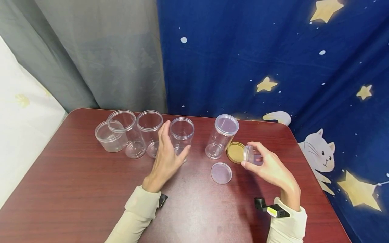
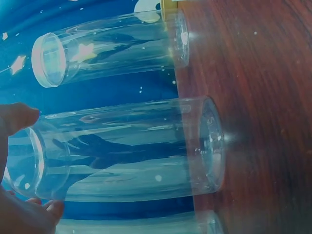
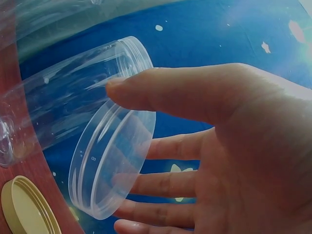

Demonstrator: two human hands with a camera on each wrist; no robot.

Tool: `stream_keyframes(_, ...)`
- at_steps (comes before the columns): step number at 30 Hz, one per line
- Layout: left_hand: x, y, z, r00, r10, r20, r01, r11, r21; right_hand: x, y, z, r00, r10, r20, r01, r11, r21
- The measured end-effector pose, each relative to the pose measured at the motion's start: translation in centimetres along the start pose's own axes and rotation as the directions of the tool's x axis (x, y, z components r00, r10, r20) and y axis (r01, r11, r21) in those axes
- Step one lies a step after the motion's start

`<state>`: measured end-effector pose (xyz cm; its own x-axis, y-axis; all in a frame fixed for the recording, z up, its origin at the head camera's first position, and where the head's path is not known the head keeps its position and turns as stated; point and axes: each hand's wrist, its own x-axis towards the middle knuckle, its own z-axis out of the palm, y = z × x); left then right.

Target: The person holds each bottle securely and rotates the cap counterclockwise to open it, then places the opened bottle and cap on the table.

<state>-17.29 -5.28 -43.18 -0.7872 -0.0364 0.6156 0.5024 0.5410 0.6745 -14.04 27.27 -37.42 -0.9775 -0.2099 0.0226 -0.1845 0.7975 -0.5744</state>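
Note:
My right hand pinches a clear plastic lid between thumb and fingers, tilted on edge above the table. My left hand is at a tall clear jar without a lid, its fingers extended along one side of the rim and its thumb apart from them. In the left wrist view, the thumb and fingertips lie on either side of the mouth. To the right stands another tall jar, capped with a clear lid. A gold lid lies beside its base, and a clear lid lies flat nearer me.
Left of my left hand stand two uncapped tall jars, a near one and a farther one, plus a short wide tub. A blue star-patterned curtain and a grey curtain hang behind the red-brown table.

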Motion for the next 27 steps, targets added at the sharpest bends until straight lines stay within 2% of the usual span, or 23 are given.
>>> stream_keyframes(5, 0.1, 0.1, -0.1, 0.995, 0.098, -0.027, -0.097, 0.995, 0.026, 0.0, 0.1, 0.0, 1.000, -0.001, 0.007, 0.001, 1.000, 0.006)
stream_keyframes(9, 0.3, 0.5, -0.3, 0.988, 0.150, -0.039, -0.148, 0.987, 0.056, 0.0, 0.3, 0.0, 1.000, -0.001, 0.015, 0.001, 1.000, 0.013)
stream_keyframes(18, 0.3, 2.1, -0.3, 0.950, 0.303, -0.070, -0.293, 0.948, 0.125, 0.0, 0.7, 0.1, 0.999, 0.013, 0.045, -0.015, 0.999, 0.041)
stream_keyframes(23, -0.1, 3.2, 0.3, 0.933, 0.357, -0.038, -0.349, 0.928, 0.133, -0.1, 0.8, 0.1, 0.998, 0.022, 0.061, -0.026, 0.998, 0.064)
stream_keyframes(27, -0.5, 4.1, 0.5, 0.923, 0.382, 0.035, -0.384, 0.915, 0.124, -0.1, 0.9, 0.0, 0.997, 0.011, 0.078, -0.017, 0.997, 0.079)
